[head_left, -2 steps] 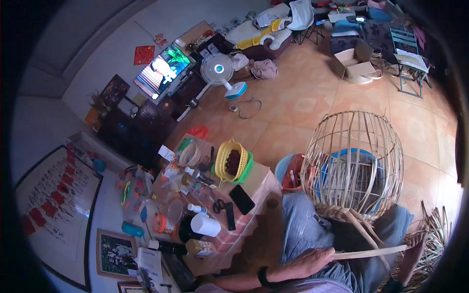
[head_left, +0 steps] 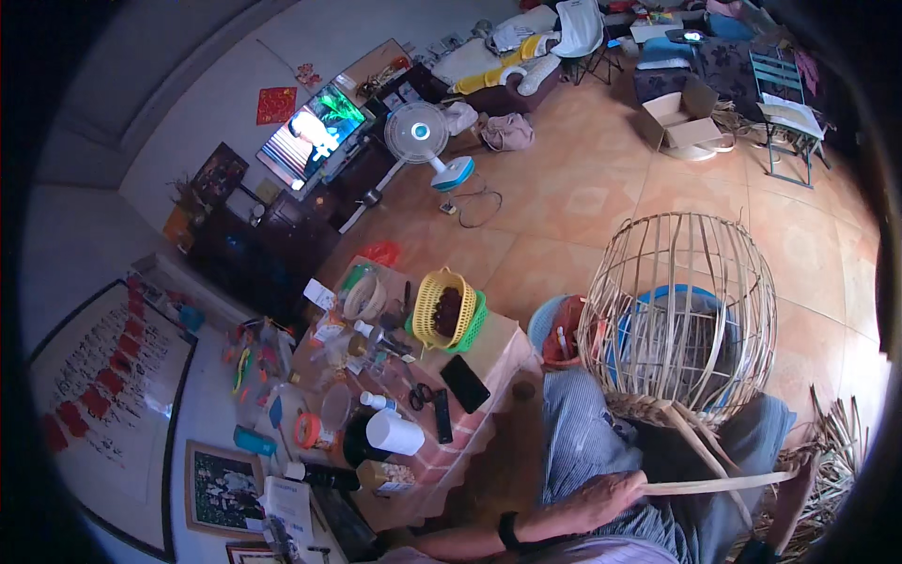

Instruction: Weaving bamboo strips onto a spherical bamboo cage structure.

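My left hand (head_left: 601,498) pinches one end of a flat bamboo strip (head_left: 723,485); my right hand (head_left: 799,465) grips the other. The half-woven basket frame (head_left: 678,310) rests on my lap. Pull unevenly and the strip may snap or slip.

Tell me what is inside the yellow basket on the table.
The yellow basket holds a dark reddish-brown heap, too small to identify. Its bottom is covered by that heap. A green basket sits partly under it.
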`<state>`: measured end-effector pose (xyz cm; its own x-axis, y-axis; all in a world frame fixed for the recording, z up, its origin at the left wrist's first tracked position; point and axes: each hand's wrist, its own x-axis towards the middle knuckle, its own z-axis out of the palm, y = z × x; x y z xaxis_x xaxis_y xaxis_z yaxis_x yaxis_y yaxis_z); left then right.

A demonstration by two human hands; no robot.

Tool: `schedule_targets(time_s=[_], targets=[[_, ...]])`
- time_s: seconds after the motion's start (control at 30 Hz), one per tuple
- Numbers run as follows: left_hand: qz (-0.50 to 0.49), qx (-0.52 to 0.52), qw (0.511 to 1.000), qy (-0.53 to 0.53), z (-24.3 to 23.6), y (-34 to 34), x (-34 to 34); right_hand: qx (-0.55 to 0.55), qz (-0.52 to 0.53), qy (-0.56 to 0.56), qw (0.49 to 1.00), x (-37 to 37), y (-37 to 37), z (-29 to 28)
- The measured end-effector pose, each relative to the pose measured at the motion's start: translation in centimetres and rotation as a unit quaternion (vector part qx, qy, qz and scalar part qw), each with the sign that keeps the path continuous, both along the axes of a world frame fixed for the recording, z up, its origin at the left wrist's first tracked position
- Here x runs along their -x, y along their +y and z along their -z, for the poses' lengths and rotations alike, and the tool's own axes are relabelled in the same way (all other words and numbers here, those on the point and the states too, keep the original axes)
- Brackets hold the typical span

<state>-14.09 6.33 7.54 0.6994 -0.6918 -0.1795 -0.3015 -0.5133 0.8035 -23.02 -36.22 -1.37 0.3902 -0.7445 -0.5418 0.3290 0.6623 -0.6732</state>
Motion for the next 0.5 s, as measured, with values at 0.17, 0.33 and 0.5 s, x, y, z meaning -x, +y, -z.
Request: schedule_targets(time_s=[0.17,0.33,0.5], targets=[[-0.058,0.008,0.997,-0.042,0.3,1.0,-1.8,0.131,-0.339,0.213,0.907,6.9,-4.2,1.9],[-0.009,0.016,0.998,-0.054,0.3,-0.9,-2.6,0.339,-0.426,0.183,0.819,7.5,1.1,-0.9],[0.03,0.047,0.993,-0.101,-0.2,-4.0,-1.8,0.69,-0.5,0.027,0.522,-4.1,15.3,-12.9]])
